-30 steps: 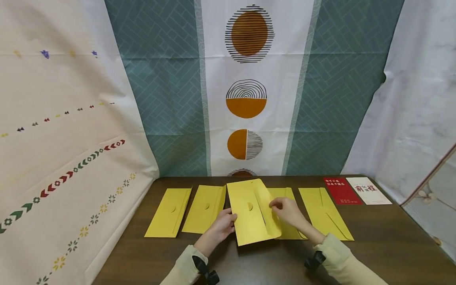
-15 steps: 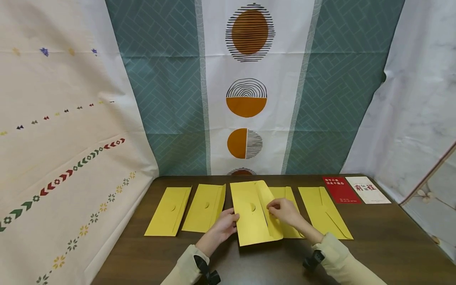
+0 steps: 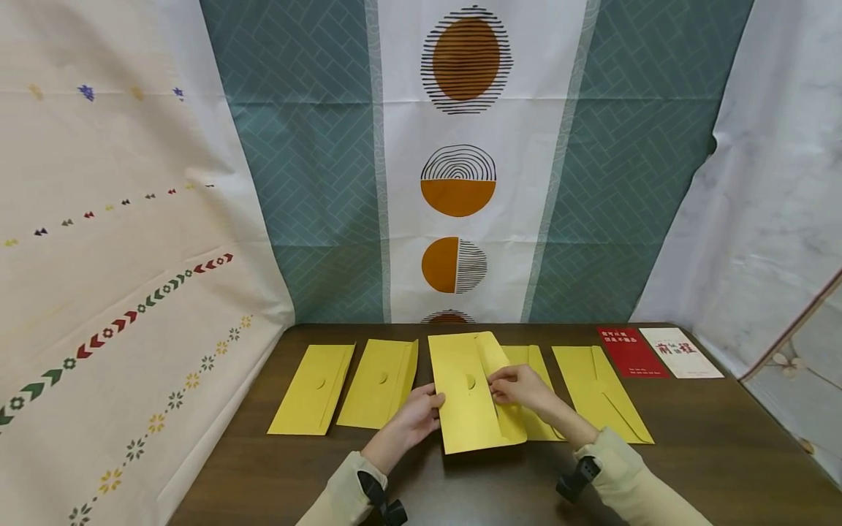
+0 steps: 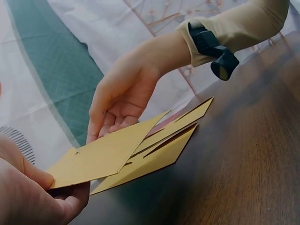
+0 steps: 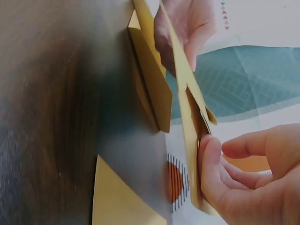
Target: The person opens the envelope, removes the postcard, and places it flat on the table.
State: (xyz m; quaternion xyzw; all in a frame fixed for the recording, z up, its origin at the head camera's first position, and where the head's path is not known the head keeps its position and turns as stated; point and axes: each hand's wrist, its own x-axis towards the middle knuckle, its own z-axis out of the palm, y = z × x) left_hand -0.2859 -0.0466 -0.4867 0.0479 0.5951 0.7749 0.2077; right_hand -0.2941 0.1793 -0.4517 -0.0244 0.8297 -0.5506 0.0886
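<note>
A yellow envelope (image 3: 460, 416) is raised above the table, its side flap (image 3: 511, 427) folded out to the right. My left hand (image 3: 414, 418) pinches it by the left edge, thumb on the near face. At the slit of the pocket is my right hand (image 3: 522, 387), fingers bent. In the right wrist view, the right thumb (image 5: 208, 157) lies against the opening (image 5: 197, 112), where a thin dark edge shows inside. The index finger is bent towards the thumb. I cannot tell whether the right fingers pinch anything in the pocket.
Two yellow envelopes lie on the left, a far-left one (image 3: 305, 398) and a nearer one (image 3: 375, 391). Another envelope (image 3: 536, 359) lies partly hidden behind the held one, with one more envelope (image 3: 595, 380) to its right. A red card (image 3: 634, 358) and a white card (image 3: 687, 361) lie back right.
My right hand has left the flap's edge and shifted slightly left to the pocket opening. The held envelope has drifted a little to the right and stands straighter.
</note>
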